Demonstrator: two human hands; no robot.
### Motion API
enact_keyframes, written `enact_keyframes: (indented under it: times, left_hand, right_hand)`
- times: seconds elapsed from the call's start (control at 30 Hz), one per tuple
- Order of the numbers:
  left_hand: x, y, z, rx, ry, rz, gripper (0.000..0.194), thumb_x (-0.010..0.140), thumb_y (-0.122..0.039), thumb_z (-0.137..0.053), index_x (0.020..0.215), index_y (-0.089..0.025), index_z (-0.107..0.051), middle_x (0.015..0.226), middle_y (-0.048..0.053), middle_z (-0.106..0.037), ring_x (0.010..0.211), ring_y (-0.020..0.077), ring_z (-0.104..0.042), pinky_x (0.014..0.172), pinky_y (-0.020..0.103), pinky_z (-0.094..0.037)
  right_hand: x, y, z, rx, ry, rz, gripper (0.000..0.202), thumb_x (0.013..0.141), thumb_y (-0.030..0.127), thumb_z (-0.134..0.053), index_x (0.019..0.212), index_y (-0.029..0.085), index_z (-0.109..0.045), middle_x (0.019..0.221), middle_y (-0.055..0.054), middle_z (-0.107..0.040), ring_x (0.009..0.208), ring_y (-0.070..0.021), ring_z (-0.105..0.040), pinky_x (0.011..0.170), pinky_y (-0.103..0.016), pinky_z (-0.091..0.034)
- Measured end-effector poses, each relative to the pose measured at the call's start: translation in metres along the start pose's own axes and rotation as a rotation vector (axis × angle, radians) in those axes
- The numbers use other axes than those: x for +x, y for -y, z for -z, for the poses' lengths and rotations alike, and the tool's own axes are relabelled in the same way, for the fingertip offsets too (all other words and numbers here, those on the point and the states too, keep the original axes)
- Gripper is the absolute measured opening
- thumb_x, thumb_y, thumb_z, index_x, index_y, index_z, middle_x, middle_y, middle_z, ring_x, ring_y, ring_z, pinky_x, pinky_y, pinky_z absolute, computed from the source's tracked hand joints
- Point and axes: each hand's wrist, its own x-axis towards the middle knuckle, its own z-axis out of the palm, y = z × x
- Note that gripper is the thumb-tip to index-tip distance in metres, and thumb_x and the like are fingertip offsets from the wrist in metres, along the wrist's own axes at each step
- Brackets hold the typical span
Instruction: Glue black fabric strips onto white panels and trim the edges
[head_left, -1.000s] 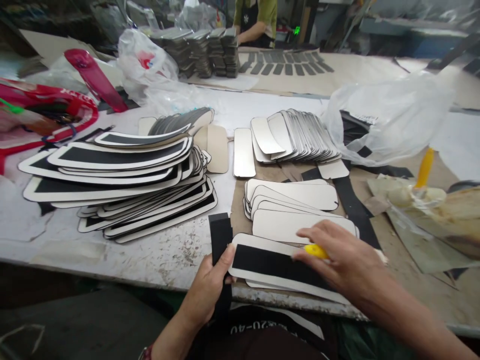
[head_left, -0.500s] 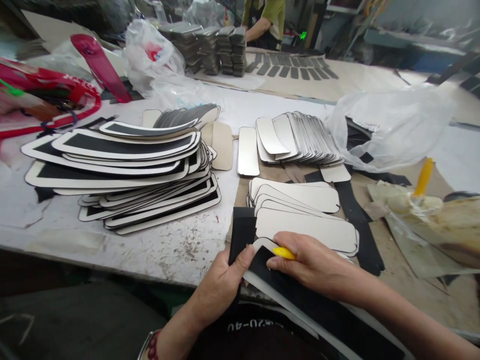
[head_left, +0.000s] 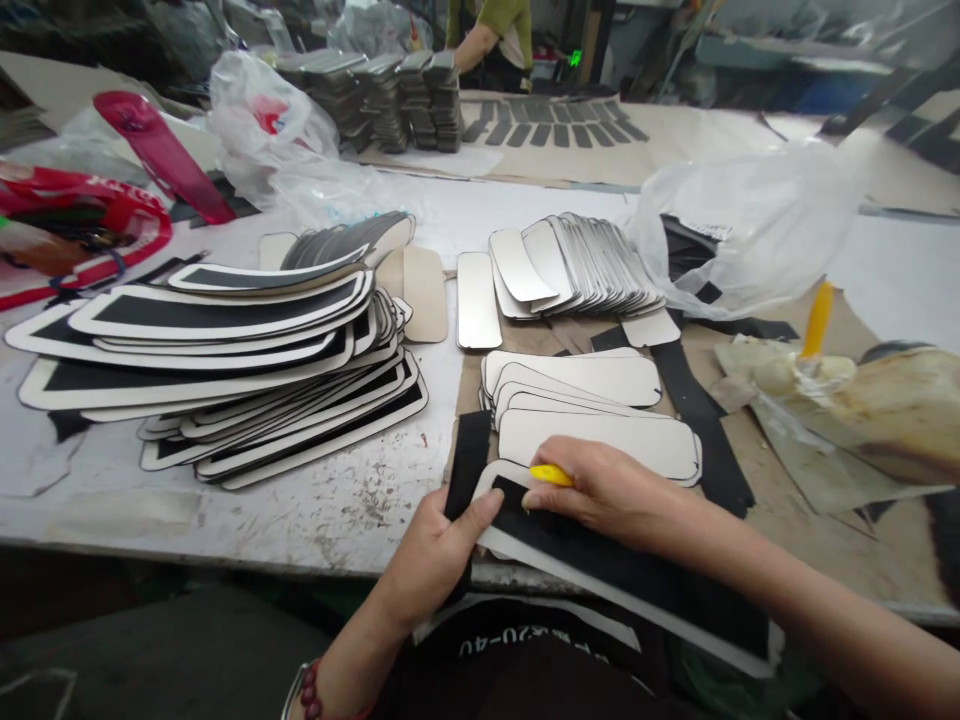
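My left hand (head_left: 433, 545) is closed on the left end of a long white-bordered black panel (head_left: 637, 575), its thumb pressed on top. The panel slants down to the right over the table's front edge. A small yellow-handled tool (head_left: 551, 474) is gripped in my right hand (head_left: 611, 490), which rests over the panel's upper part; the tool's working end is hidden. Beside my left hand a black strip (head_left: 469, 455) hangs over the edge. Just beyond my hands several pale rounded panels (head_left: 592, 435) lie fanned out.
Black-and-white panels (head_left: 232, 312) are piled high at the left. Further back stands a row of pale panels (head_left: 592, 265), beside a clear plastic bag (head_left: 757, 220). A yellow brush-like handle (head_left: 816, 318) sticks up at right. Across the table another person's arm (head_left: 476, 47) is visible.
The view has shifted slightly, moving the table contents left. The held panel now lies flatter and its far right end has come into view. Both hands keep their hold.
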Motion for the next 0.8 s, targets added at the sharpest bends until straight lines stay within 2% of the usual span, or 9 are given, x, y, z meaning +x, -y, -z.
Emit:
enact_keyframes:
  times: [0.07,0.17,0.27,0.33,0.4,0.5,0.63,0.8]
  left_hand:
    - [0.004,0.002,0.001,-0.071,-0.128,0.01,0.027,0.073,-0.042,-0.067,0.078,-0.015,-0.063,0.068,0.002,-0.063,0.06,0.0141,-0.055,0.055,0.021,-0.046]
    - [0.009,0.001,0.004,-0.189,-0.285,0.026,0.032,0.067,-0.04,-0.073,0.084,-0.015,-0.063,0.069,0.002,-0.064,0.058,0.0134,-0.056,0.052,0.02,-0.046]
    - [0.013,-0.002,0.005,-0.258,-0.406,0.039,0.035,0.059,-0.038,-0.078,0.083,-0.015,-0.065,0.067,0.0,-0.064,0.055,0.0126,-0.056,0.048,0.018,-0.047]
    - [0.014,-0.002,0.004,-0.295,-0.447,0.049,0.036,0.057,-0.036,-0.08,0.083,-0.016,-0.066,0.068,-0.001,-0.064,0.055,0.0127,-0.057,0.047,0.018,-0.047]
    - [0.015,-0.001,0.001,-0.319,-0.453,0.059,0.037,0.058,-0.036,-0.079,0.087,-0.017,-0.066,0.072,0.0,-0.066,0.058,0.0145,-0.059,0.049,0.019,-0.049]
    - [0.015,-0.001,-0.004,-0.324,-0.441,0.062,0.039,0.06,-0.036,-0.078,0.092,-0.017,-0.066,0.079,0.002,-0.069,0.067,0.0188,-0.064,0.053,0.021,-0.052]
    - [0.014,-0.004,-0.007,-0.326,-0.408,0.114,0.039,0.06,-0.03,-0.078,0.094,-0.017,-0.065,0.08,0.003,-0.07,0.07,0.0211,-0.066,0.057,0.024,-0.054]
    - [0.012,-0.01,-0.007,-0.333,-0.451,0.127,0.041,0.062,-0.024,-0.076,0.1,-0.015,-0.065,0.082,0.004,-0.071,0.078,0.0237,-0.067,0.073,0.031,-0.056]
  right_hand:
    - [-0.013,-0.016,0.012,-0.149,-0.189,-0.036,0.031,0.088,0.047,-0.043,0.085,0.019,-0.055,0.083,-0.005,-0.058,0.075,-0.0184,-0.053,0.067,-0.028,-0.038]
    - [-0.047,-0.045,0.026,-0.359,-0.462,-0.21,0.037,0.087,0.053,-0.041,0.087,0.02,-0.056,0.088,-0.007,-0.059,0.079,-0.0223,-0.054,0.07,-0.032,-0.038]
    - [-0.081,-0.068,0.024,-0.356,-0.613,-0.385,0.042,0.083,0.06,-0.041,0.089,0.021,-0.057,0.089,-0.007,-0.061,0.08,-0.0241,-0.057,0.071,-0.033,-0.039]
    - [-0.092,-0.074,0.016,-0.226,-0.639,-0.469,0.044,0.081,0.061,-0.043,0.093,0.021,-0.058,0.089,-0.007,-0.062,0.079,-0.0232,-0.058,0.07,-0.032,-0.041]
    - [-0.094,-0.074,0.005,-0.049,-0.606,-0.504,0.044,0.081,0.06,-0.045,0.092,0.02,-0.058,0.081,-0.004,-0.063,0.071,-0.0204,-0.059,0.064,-0.03,-0.043]
    - [-0.085,-0.069,-0.003,0.232,-0.572,-0.466,0.038,0.08,0.055,-0.05,0.086,0.018,-0.06,0.072,-0.002,-0.064,0.066,-0.0182,-0.058,0.06,-0.027,-0.044]
    - [-0.076,-0.064,-0.004,0.556,-0.618,-0.423,0.033,0.079,0.049,-0.056,0.088,0.017,-0.063,0.078,-0.003,-0.067,0.068,-0.0187,-0.06,0.061,-0.026,-0.047]
    - [-0.08,-0.069,-0.007,0.64,-0.618,-0.426,0.036,0.077,0.048,-0.059,0.093,0.016,-0.063,0.075,-0.004,-0.066,0.064,-0.0179,-0.059,0.057,-0.025,-0.047]
